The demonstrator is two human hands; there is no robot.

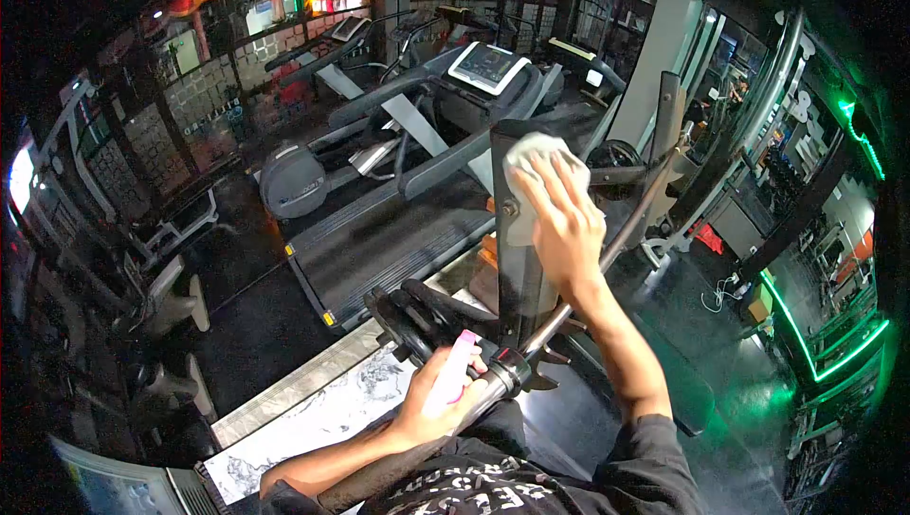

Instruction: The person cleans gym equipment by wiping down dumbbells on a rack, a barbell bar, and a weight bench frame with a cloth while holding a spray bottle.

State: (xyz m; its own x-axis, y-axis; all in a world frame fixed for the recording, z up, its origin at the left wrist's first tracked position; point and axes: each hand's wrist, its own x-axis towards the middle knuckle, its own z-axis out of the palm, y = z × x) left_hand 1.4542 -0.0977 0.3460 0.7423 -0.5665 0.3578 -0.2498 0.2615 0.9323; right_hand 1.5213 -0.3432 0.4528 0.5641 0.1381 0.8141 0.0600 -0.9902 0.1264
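Cloth (540,146) — under right grip (567,216), against post (519,278).

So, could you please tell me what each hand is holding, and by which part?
The left hand grips a pink-topped bottle around its body; the right hand presses a pale cloth under its fingers against the upright post.

This is a gym: treadmills (398,221) with a lit-looking console (488,68) fill the upper middle of the frame, a metal bar (633,216) and weight plates (412,321) sit near the centre, and more exercise machines (185,221) line the left side over dark flooring (251,325).
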